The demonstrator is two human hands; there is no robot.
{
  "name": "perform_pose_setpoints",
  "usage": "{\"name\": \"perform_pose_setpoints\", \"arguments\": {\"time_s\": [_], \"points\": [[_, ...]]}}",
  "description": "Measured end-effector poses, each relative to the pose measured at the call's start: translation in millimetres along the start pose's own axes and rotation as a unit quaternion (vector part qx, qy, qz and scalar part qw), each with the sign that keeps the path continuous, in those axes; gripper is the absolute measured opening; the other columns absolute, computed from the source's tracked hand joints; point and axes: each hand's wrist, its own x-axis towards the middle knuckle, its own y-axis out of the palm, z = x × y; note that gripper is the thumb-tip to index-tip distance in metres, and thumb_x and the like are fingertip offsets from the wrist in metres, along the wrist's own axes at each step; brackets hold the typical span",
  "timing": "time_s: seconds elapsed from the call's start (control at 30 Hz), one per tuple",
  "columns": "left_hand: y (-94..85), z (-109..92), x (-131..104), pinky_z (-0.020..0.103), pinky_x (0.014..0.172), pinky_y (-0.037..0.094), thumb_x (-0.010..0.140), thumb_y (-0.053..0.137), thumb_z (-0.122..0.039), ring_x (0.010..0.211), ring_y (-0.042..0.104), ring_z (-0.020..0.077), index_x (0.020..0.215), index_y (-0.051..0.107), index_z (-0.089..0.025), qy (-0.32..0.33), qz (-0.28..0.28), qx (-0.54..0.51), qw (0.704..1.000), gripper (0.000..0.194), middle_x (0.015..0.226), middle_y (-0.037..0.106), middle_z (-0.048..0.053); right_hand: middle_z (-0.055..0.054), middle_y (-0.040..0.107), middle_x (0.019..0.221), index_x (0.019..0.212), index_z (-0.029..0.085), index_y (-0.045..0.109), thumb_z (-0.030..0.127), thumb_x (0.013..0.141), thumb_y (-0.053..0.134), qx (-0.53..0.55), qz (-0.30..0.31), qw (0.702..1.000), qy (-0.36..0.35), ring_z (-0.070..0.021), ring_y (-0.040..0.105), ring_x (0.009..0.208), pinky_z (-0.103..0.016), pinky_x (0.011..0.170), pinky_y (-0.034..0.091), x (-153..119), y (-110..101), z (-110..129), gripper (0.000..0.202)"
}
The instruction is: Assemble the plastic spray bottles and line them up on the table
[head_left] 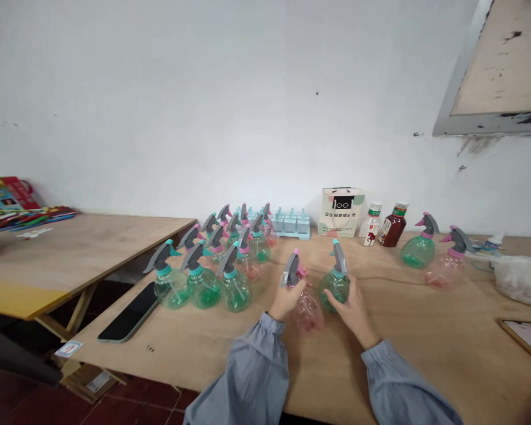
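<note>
My left hand (287, 300) is closed around the neck of a pink spray bottle (308, 313) with a grey and pink trigger head, tilted over the table. Just right of it, my right hand (351, 307) grips the round body of a green spray bottle (336, 289), its grey and teal head pointing up. The two bottles are close together; whether they touch I cannot tell. To the left, several green and pink spray bottles stand grouped in rows, a green spray bottle (236, 290) nearest my left hand.
A black phone (130, 314) lies at the table's left edge, another phone (528, 336) at right. Behind stand a light blue mold (289, 224), a paper bag (340, 215), a white bottle (372, 225) and a dark red bottle (393, 227). Two more spray bottles stand right, beside a plastic bag (520, 277).
</note>
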Motion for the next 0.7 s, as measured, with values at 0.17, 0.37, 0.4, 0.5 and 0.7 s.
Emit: {"name": "perform_pose_setpoints", "arguments": {"time_s": [0.17,0.37,0.4,0.5,0.7], "points": [[-2.5,-3.6,-0.1,0.033,0.078,0.057,0.065,0.077,-0.039,0.072,0.068,0.0182,0.074,0.063,-0.021,-0.017,0.027,0.02,0.999,0.025,0.072,0.067,0.002,-0.018,0.065,0.117,0.128,0.016,0.048,0.066,0.08,0.062,0.001,-0.001,1.0,0.012,-0.0325,0.063,0.108,-0.048,0.091,0.052,-0.4,-0.9,-1.8,0.07],[-1.5,-3.2,-0.1,0.033,0.072,0.058,0.065,0.075,-0.045,0.072,0.068,0.0189,0.078,0.064,-0.02,-0.006,-0.013,-0.008,1.0,0.03,0.071,0.067,0.001,-0.017,0.065,0.116,0.127,0.017,0.048,0.06,0.081,0.063,0.005,0.01,1.0,0.007,-0.0317,0.063,0.108,-0.048,0.091,0.052,0.3,-4.0,0.9,0.065],[-1.3,-2.7,-0.3,0.033,0.072,0.058,0.065,0.075,-0.045,0.071,0.068,0.0189,0.075,0.064,-0.02,-0.009,-0.012,-0.002,1.0,0.029,0.069,0.066,0.001,-0.017,0.065,0.116,0.127,0.017,0.049,0.059,0.081,0.063,0.005,0.015,1.0,0.009,-0.0316,0.064,0.107,-0.047,0.09,0.052,0.5,-4.9,1.9,0.064],[-1.6,-1.6,-0.4,0.033,0.074,0.057,0.065,0.075,-0.046,0.07,0.067,0.0184,0.066,0.061,-0.021,-0.009,-0.02,0.008,1.0,0.029,0.067,0.065,0.002,-0.017,0.066,0.115,0.127,0.017,0.049,0.059,0.081,0.064,0.007,0.025,0.999,0.023,-0.0317,0.065,0.105,-0.047,0.088,0.053,1.0,-7.2,4.8,0.064],[-8.1,-1.1,2.6,0.037,0.085,0.054,0.065,0.072,-0.05,0.076,0.068,0.0196,0.075,0.065,-0.021,0.072,-0.137,-0.011,0.988,0.032,0.085,0.069,0.004,-0.017,0.066,0.115,0.128,0.017,0.048,0.058,0.082,0.063,0.014,0.029,0.999,0.016,-0.0314,0.065,0.104,-0.047,0.088,0.053,1.6,-8.1,5.2,0.064]]}}
